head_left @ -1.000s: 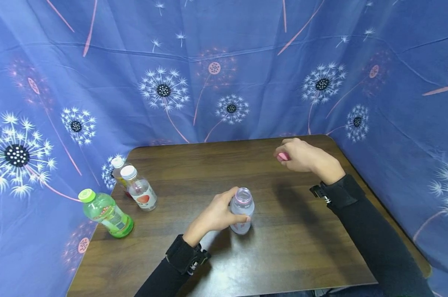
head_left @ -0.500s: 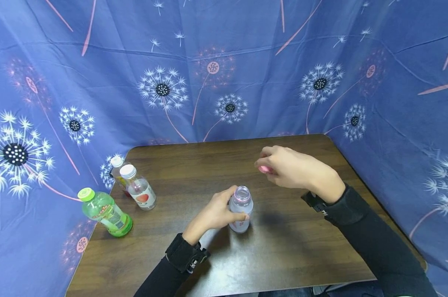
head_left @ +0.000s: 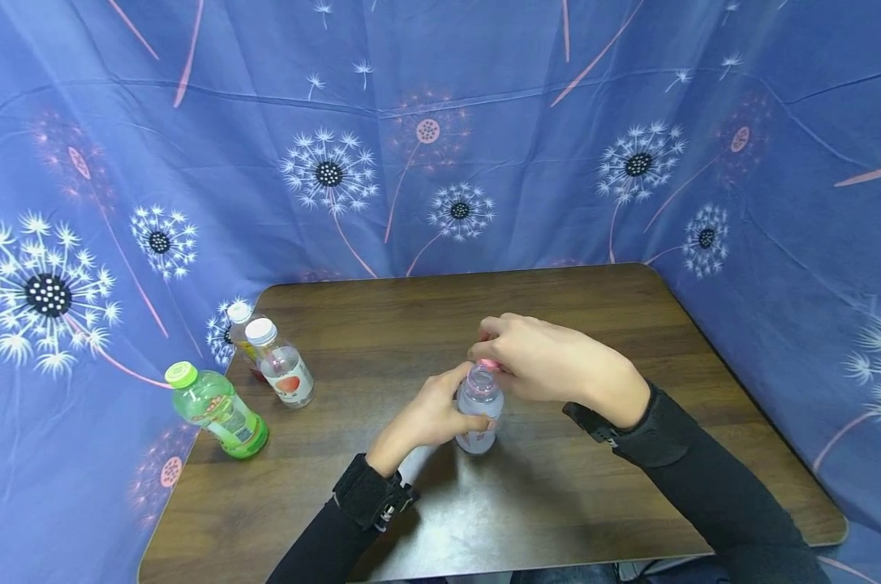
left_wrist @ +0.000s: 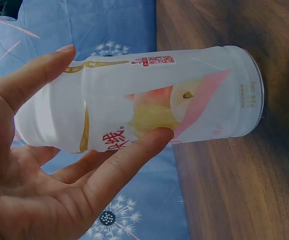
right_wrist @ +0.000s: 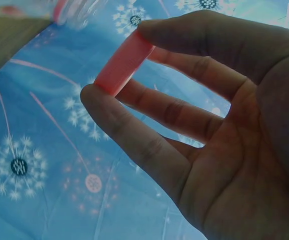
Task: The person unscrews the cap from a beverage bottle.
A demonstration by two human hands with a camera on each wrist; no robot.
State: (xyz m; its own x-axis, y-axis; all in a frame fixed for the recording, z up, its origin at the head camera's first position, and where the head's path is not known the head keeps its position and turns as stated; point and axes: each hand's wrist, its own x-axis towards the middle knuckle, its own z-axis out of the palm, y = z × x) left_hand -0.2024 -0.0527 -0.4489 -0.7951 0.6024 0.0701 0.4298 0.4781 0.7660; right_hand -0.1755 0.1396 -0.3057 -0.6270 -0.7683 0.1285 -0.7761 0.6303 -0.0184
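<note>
A white-labelled plastic bottle (head_left: 479, 399) stands upright near the middle of the table, its clear neck uncovered. My left hand (head_left: 435, 414) grips it round the side, thumb and fingers on opposite faces. Fruit and red lettering show on its label (left_wrist: 154, 107) in the left wrist view. My right hand (head_left: 546, 357) pinches a pink bottle cap (right_wrist: 124, 62) between thumb and fingertip. In the head view, the cap is right by the bottle's mouth, partly hidden behind the right fingers.
On the left of the wooden table (head_left: 382, 324) stand a green bottle with a lime cap (head_left: 221, 414), a clear white-capped bottle (head_left: 283, 369) and another white-capped bottle (head_left: 240, 324) partly behind it. A blue dandelion-print cloth (head_left: 528, 105) hangs behind the table and along its sides.
My right hand has moved left and toward me, bringing the pink cap from the far right of the table to the bottle's mouth. My left hand keeps its grip in place.
</note>
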